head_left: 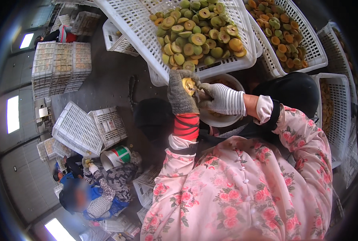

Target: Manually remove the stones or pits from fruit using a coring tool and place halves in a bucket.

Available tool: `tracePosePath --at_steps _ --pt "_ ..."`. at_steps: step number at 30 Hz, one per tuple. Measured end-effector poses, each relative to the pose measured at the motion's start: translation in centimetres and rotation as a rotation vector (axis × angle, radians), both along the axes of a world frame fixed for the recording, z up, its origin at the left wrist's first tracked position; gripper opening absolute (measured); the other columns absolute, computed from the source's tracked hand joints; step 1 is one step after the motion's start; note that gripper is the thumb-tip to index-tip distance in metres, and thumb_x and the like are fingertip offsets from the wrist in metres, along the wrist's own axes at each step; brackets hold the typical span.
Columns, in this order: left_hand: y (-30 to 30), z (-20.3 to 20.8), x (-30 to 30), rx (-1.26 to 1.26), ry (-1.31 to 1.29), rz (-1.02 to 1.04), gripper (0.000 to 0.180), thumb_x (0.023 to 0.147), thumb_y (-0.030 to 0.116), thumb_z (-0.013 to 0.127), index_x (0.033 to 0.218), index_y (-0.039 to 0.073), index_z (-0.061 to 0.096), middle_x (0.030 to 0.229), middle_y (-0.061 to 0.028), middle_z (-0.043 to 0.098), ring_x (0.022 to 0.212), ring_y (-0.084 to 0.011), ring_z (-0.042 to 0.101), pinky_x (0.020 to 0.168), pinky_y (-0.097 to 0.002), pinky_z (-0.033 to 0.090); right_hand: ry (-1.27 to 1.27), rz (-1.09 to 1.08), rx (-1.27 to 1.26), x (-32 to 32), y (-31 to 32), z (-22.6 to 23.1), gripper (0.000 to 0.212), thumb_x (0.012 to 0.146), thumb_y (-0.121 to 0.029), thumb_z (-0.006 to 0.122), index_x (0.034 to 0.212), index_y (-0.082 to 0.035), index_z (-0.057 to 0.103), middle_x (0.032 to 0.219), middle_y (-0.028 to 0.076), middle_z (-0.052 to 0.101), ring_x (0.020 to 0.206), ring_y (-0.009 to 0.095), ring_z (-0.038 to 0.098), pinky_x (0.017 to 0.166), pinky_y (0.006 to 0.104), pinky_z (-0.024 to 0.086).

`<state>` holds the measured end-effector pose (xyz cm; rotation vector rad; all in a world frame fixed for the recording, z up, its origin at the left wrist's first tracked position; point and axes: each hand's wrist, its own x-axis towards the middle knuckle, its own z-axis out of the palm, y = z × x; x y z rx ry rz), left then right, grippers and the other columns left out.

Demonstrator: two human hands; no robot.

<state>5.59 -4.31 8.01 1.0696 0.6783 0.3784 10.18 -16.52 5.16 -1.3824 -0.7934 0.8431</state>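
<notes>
My left hand (182,93), in a dirty grey knit glove, is closed round a yellow apricot half (189,86) with its cut face turned to the right. My right hand (224,99), in a striped white and grey glove, is closed too. From its fingers a thin metal tool (194,89) reaches to the cut face; its handle is hidden, so I cannot tell its exact kind. Just beyond both hands rests a white plastic crate (147,38) with many halved green and yellow apricots (199,36). Under my right hand stands a round white basin (219,121), partly covered.
A second crate (323,60) of orange and green halves stands at the far right, with another crate (341,120) nearer me. Stacked crates (61,66) and tipped empty crates (78,128) stand to the left. A co-worker (100,195) sits at lower left beside a white and green bucket (115,157).
</notes>
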Motion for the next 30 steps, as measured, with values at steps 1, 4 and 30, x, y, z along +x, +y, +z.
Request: tracePosePath --at_steps 1,4,30 --pt "0.3 -0.1 0.1 0.112 -0.029 -0.076 0.042 0.096 0.040 0.042 0.079 0.004 0.057 0.068 -0.0069 0.059 0.061 -0.0174 0.056 0.059 -0.0289 0.047 0.000 0.000 0.001 0.0 -0.1 0.2 0.025 0.080 -0.016 0.065 0.092 -0.002 0.047 0.070 0.010 0.055 0.062 0.021 0.057 0.059 0.0344 0.047" --pt "0.7 0.1 0.3 0.354 -0.064 -0.197 0.037 0.096 0.031 0.042 0.075 0.004 0.056 0.068 -0.0060 0.058 0.062 -0.0181 0.057 0.060 -0.0310 0.046 0.230 0.031 -0.116 0.4 -0.9 1.5 0.021 0.084 -0.014 0.063 0.081 -0.006 0.044 0.063 0.005 0.049 0.053 0.015 0.052 0.048 0.0298 0.044" --pt "0.0 1.4 -0.3 -0.334 -0.046 0.002 0.042 0.094 0.044 0.045 0.082 0.006 0.054 0.067 -0.0085 0.057 0.057 -0.0201 0.056 0.051 -0.0292 0.048 -0.678 0.101 -0.265 -0.2 -2.0 0.8 0.035 0.082 -0.027 0.062 0.106 -0.004 0.051 0.065 0.016 0.058 0.060 0.036 0.060 0.054 0.0428 0.046"
